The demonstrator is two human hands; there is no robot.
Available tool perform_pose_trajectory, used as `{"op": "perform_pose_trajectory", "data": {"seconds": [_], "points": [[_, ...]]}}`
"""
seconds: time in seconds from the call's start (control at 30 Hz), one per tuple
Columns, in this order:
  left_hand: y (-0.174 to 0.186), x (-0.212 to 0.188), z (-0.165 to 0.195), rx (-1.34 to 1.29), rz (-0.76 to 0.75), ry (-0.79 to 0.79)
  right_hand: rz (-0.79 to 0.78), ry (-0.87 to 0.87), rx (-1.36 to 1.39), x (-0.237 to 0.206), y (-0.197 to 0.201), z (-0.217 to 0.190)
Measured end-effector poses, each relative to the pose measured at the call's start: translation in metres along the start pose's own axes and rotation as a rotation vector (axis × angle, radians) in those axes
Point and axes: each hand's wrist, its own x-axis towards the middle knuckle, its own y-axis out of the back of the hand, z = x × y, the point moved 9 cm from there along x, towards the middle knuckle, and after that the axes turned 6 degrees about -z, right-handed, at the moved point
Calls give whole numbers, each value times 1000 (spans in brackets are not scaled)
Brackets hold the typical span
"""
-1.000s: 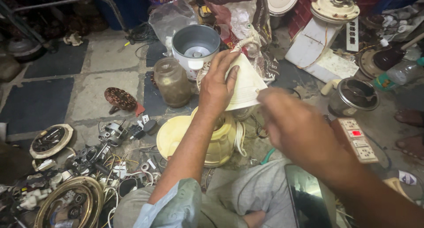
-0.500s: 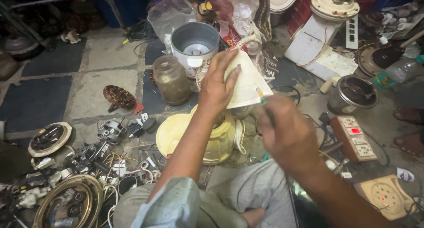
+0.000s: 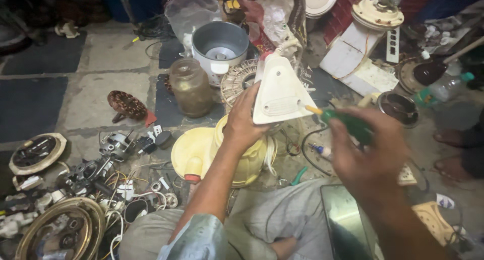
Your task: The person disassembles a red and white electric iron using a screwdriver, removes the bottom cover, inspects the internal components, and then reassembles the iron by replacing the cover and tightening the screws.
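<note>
Left hand grips the white iron shell; right hand, blurred, clasps a green-handled screwdriver, tip hidden.

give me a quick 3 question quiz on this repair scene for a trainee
1. Multiple choice: what does the right hand hold? A) a green-handled screwdriver B) a hammer C) a paintbrush
2. True or false: the left hand grips the white triangular appliance body by its left edge.
3. Short answer: what stands on the floor just left of the white triangular appliance body, in front of the grey cooker pot?

Key
1. A: the green-handled screwdriver points its tip at the white body.
2. True.
3. A cloudy glass jar.
</note>
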Motion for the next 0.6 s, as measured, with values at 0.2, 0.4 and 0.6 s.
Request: {"op": "perform_pose_trajectory", "data": {"seconds": [0.2, 0.4, 0.6], "points": [[6, -2, -2, 14, 29, -62, -142, 277, -99, -11, -32, -35], [17, -6, -10, -15, -9, -33, -240, 358, -215, -1, -79, -48], [27, -9, -17, -14, 19, -79, -368, 247, -216, 17, -102, -63]]}}
